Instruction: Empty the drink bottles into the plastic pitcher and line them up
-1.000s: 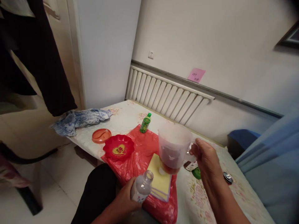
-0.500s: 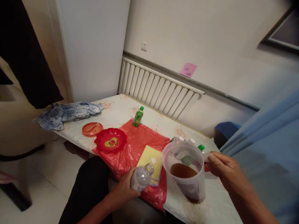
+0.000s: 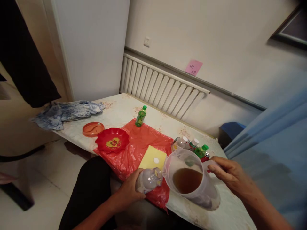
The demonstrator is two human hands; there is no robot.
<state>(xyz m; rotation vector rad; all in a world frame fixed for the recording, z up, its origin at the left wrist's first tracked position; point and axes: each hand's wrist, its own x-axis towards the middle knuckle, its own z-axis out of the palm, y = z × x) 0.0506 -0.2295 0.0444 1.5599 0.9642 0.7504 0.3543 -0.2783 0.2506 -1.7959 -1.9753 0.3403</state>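
Note:
My left hand (image 3: pixel 128 193) grips a small clear uncapped bottle (image 3: pixel 148 180), tilted so its mouth points right. My right hand (image 3: pixel 229 175) holds the handle of a translucent plastic jug (image 3: pixel 192 182) with brown liquid in its bottom. The jug leans left, its spout right beside the bottle's mouth. Both are over the near edge of a table (image 3: pixel 124 111), above a red plastic bag (image 3: pixel 141 143). A white cap (image 3: pixel 156 160) lies on a yellow pad (image 3: pixel 152 156) just behind the bottle.
A red heart dish (image 3: pixel 112 140) and an orange lid (image 3: pixel 93 128) lie at the left, a blue cloth (image 3: pixel 64 111) beyond them. A green bottle (image 3: pixel 140 116) stands at the back. Several small bottles (image 3: pixel 192 146) lie behind the jug. A radiator (image 3: pixel 160 91) lines the wall.
The jug has come down from upright and high to low and tipped toward the bottle. My left hand has tilted the bottle's mouth up to the spout. The camera has swung right.

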